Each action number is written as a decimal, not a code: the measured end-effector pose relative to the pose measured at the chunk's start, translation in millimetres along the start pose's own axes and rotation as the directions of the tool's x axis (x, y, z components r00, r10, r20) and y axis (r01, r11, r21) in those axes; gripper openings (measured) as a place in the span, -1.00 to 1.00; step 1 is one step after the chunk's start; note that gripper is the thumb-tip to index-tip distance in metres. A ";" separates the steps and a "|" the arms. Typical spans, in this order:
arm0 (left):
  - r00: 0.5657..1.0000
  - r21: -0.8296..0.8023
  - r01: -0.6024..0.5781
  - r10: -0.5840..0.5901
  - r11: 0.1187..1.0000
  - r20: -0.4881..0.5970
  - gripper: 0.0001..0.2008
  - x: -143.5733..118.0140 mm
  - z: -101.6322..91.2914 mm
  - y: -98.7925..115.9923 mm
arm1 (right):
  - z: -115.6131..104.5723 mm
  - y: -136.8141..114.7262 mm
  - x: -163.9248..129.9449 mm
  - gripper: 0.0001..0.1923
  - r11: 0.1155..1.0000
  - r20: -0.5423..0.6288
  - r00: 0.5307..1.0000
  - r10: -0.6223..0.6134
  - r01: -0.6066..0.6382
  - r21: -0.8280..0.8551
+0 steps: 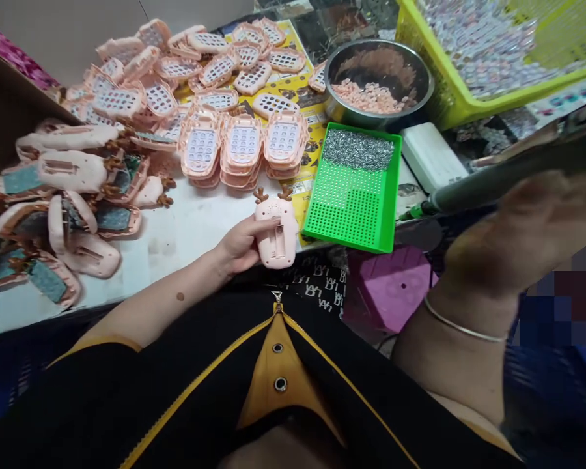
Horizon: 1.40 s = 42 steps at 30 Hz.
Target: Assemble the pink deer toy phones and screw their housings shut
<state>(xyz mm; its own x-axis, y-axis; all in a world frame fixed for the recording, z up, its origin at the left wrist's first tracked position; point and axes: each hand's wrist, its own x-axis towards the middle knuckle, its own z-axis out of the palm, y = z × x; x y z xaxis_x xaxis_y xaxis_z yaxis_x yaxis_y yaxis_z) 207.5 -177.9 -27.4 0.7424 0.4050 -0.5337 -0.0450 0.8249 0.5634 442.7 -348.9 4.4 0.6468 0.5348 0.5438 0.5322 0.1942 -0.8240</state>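
Note:
A pale pink deer-shaped toy phone [284, 251] with brown antlers lies in my left hand [244, 244], back side up. My thumb rests across its long open slot, and the fingers curl beneath. At the right, my right hand [488, 234] is raised and blurred, closed around a dark tube-shaped electric screwdriver [461, 189]. Its green front end points left, towards the green basket; part of the grip is hidden. Behind the held toy stand stacks of pink front shells [243, 146] with keypads fitted.
A green basket [395, 195] holds small screws. Behind it are a steel bowl [378, 117] of small pink parts, a white box [432, 156] and a yellow crate [488, 107] of packets. Loose pink shells [120, 101] and half-open toys [73, 170] crowd the left; a purple stool [388, 293] stands below.

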 end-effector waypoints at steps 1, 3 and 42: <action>1.000 0.011 -0.002 0.001 1.000 0.007 -0.80 3.7 2.3 -1.7 | -3.0 1.0 8.4 -0.63 0.999 0.025 1.000 0.005 -0.006 0.051; 1.000 0.024 0.001 -0.002 1.000 0.015 -0.83 7.7 4.7 -2.8 | -0.6 0.6 21.0 -0.67 0.992 0.014 1.000 -0.013 0.011 0.128; 0.992 0.041 0.058 -0.062 0.997 0.110 -0.65 7.7 -2.3 1.8 | 75.4 24.8 22.0 -0.57 0.998 0.082 0.996 -0.044 0.042 0.036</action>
<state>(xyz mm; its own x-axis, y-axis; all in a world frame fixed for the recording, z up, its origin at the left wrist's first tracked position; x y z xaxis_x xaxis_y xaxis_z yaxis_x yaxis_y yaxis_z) 211.6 -172.3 -32.0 0.8129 0.3069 -0.4950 0.0254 0.8304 0.5565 428.9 -270.3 -16.1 0.5754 0.5914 0.5650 0.5388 0.2456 -0.8058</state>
